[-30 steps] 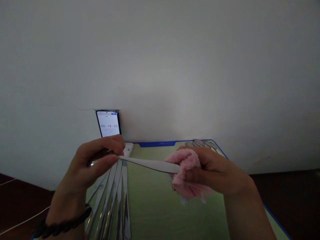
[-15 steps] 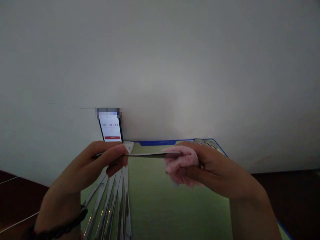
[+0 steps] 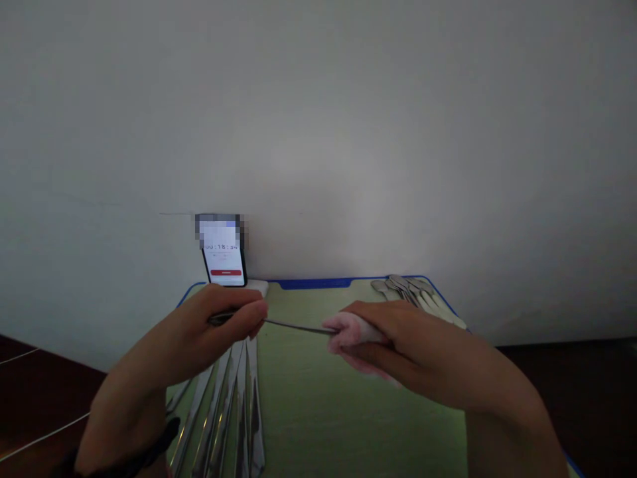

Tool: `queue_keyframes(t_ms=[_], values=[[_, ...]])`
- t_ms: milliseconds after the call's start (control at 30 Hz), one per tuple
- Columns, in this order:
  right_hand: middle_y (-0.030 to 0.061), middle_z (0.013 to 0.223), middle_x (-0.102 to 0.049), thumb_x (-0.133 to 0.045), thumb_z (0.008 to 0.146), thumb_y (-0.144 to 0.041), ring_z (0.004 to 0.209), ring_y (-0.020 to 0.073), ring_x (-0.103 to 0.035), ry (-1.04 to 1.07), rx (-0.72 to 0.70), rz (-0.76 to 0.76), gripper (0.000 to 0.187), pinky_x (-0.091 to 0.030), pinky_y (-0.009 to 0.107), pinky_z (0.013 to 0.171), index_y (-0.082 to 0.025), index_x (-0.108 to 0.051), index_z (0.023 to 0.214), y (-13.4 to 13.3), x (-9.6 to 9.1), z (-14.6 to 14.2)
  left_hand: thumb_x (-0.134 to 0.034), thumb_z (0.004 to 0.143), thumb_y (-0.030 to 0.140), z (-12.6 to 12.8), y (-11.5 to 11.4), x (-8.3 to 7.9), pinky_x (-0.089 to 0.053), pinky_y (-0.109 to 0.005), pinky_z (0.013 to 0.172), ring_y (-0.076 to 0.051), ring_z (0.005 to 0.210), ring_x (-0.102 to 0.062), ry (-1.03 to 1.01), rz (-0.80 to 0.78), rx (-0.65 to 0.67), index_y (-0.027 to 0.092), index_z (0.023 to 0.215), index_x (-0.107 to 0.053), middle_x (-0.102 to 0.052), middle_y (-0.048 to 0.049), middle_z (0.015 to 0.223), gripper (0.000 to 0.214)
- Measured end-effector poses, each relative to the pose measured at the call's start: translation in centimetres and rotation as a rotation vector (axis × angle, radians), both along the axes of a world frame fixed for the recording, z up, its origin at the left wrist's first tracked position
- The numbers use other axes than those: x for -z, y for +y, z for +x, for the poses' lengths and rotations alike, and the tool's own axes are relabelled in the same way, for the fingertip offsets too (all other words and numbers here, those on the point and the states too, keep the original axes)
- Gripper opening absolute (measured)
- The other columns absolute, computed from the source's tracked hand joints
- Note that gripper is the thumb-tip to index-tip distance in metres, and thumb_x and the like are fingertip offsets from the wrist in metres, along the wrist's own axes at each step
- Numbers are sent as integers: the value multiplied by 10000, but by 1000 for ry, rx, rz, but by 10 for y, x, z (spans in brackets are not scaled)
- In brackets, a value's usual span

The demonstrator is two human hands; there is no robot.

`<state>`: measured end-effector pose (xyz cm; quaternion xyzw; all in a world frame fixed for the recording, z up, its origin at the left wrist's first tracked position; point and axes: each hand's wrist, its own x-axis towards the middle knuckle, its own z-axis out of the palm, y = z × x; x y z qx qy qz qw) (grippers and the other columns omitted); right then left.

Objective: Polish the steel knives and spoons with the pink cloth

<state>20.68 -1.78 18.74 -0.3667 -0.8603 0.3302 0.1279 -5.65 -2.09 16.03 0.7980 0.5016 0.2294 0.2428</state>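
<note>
In the head view, the only one given, a thin metal piece, apparently a table knife [image 3: 298, 326] seen nearly edge-on, is held up across the middle of the green tabletop [image 3: 308, 411], clear of its surface. One end of the knife is pinched in the left hand [image 3: 199, 335], with dark metal showing between thumb and fingers; by the right hand [image 3: 408, 342] a pink cloth [image 3: 348, 332] is gripped, folded around the other end, so that the tip is hidden from sight. Both grips are thus closed on something — metal on the left, cloth with the knife inside it on the right. As far as can be judged, the rubbing of this one piece is in progress: it is wrapped and has not yet been laid down. Under and beside the left hand, several knives [image 3: 255, 405] are spread in a loose fan; whether these have been wiped or are yet to be wiped cannot be told. At the far right corner a cluster of spoons [image 3: 398, 285] is partly covered by the right hand and touched by no cloth. A phone [image 3: 225, 265] with a running-clock display is propped against the wall [image 3: 318, 133] — behind the left hand, its upper part blurred by pixelation.
</note>
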Motion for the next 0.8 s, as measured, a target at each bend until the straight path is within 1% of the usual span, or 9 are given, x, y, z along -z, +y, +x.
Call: queue_keyframes(t_ms=[33,67,133,233,333,467,567,667,800], values=[[38,881,-650,-508,893,-297,793,160,-568,-40,0,9,159,-398,246,684,-192,-627,911,0,1,-1,-368,905,365,5,0,-3,-309,-186,449,-84,478,-382,18,-47,44,186,555,-415,-387,55,512,396],[40,865,-647,-503,894,-298,782,162,-564,-77,0,13,160,-391,248,676,-188,-620,889,-1,1,-2,-348,907,350,10,0,-5,-302,-191,460,-85,488,-373,30,-68,58,188,557,-390,-368,56,520,388],[40,825,-639,-486,902,-314,749,160,-556,-128,-7,7,186,-378,248,657,-182,-608,852,-2,3,-5,-337,905,335,19,1,-8,-272,-202,461,-82,484,-343,45,-71,86,187,553,-364,-329,60,517,383],[35,794,-627,-464,908,-329,715,147,-542,-144,-43,-24,212,-361,243,634,-180,-591,828,-3,5,-13,-349,901,323,31,0,-8,-238,-217,464,-77,475,-320,76,-59,104,183,549,-361,-304,66,503,379],[40,784,-616,-448,903,-376,676,139,-521,-169,-44,-42,244,-341,244,597,-175,-580,858,-5,9,-21,-375,896,319,40,-2,-6,-216,-230,468,-74,471,-330,122,-54,133,176,553,-393,-331,68,492,372],[55,789,-607,-419,898,-439,660,143,-504,-213,-22,-9,318,-317,250,564,-164,-578,898,-4,14,-23,-406,897,324,48,-2,-3,-212,-243,493,-78,491,-371,192,-3,162,169,558,-428,-383,63,496,373],[50,787,-606,-413,901,-430,681,150,-525,-217,-41,-32,315,-340,250,582,-165,-581,906,0,13,-19,-395,911,332,47,0,-2,-221,-233,489,-77,490,-366,183,-21,180,172,567,-416,-367,67,496,380],[40,810,-618,-414,913,-368,709,145,-549,-184,-96,-87,259,-372,244,617,-174,-585,924,4,9,-13,-372,923,337,39,2,-2,-244,-215,483,-75,487,-356,137,-36,184,176,576,-404,-349,70,502,384],[26,817,-633,-406,930,-350,720,135,-564,-92,-133,-100,251,-394,234,634,-184,-591,965,8,4,-2,-368,930,357,26,1,-3,-296,-194,492,-81,515,-402,71,5,131,179,633,-473,-414,64,544,362]])
